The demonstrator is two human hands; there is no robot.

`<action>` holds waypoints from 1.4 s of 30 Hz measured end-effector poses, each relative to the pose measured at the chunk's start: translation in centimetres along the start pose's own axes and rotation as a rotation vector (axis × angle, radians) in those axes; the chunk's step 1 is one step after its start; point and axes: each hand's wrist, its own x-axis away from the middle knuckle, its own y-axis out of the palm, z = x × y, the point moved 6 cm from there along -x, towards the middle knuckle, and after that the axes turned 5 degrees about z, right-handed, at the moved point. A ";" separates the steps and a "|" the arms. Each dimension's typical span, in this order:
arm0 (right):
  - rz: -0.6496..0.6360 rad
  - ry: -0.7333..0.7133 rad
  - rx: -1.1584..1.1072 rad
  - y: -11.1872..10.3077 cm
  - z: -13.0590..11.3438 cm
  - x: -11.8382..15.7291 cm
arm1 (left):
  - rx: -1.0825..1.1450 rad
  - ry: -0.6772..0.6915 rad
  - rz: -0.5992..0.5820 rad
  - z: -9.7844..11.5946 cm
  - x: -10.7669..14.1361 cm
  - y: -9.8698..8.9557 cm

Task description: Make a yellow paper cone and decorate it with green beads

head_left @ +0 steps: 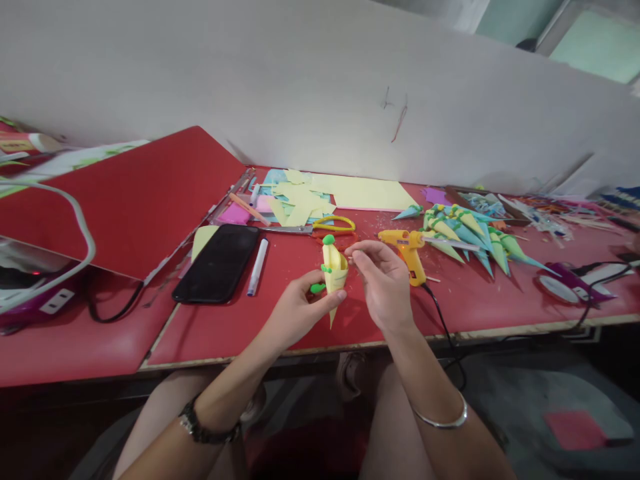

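A yellow paper cone [336, 280] with green pieces at its top and side points downward above the red table. My left hand [307, 300] is closed around it, the thumb across its front. Fingertips of my right hand [383, 280] are pinched together just right of the cone's rim; whatever they may hold is too small to make out. Right of that hand lies a yellow glue gun [413, 257] with a clear glue stick in its back. Scissors [333, 227] with yellow and orange handles rest behind the cone.
Several finished-looking yellow and blue paper cones [465, 233] are heaped at the right. A black phone [217, 263] and a white marker [257, 267] lie at the left, beside a raised red board [145, 200]. Paper scraps [300, 200] cover the back. The glue gun's cord [440, 320] hangs over the front edge.
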 end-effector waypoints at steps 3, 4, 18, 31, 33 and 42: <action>0.000 0.012 -0.019 -0.1 0.0 0.0 | -0.012 -0.005 -0.003 -0.1 0.0 0.0; 0.012 0.005 -0.014 -0.2 0.0 0.0 | -0.017 -0.006 -0.006 -0.1 0.0 0.1; 0.074 -0.033 0.017 -0.5 -0.7 0.1 | -0.029 -0.006 -0.046 0.0 0.0 0.3; -0.076 -0.224 0.216 0.7 -2.0 0.9 | -0.053 -0.006 -0.036 0.1 0.0 0.1; -0.156 -0.302 0.286 1.3 -2.4 1.2 | -0.072 -0.006 -0.029 0.1 0.0 0.0; -0.232 -0.325 0.385 1.8 -2.0 1.3 | -0.119 0.008 -0.010 0.3 0.1 -0.2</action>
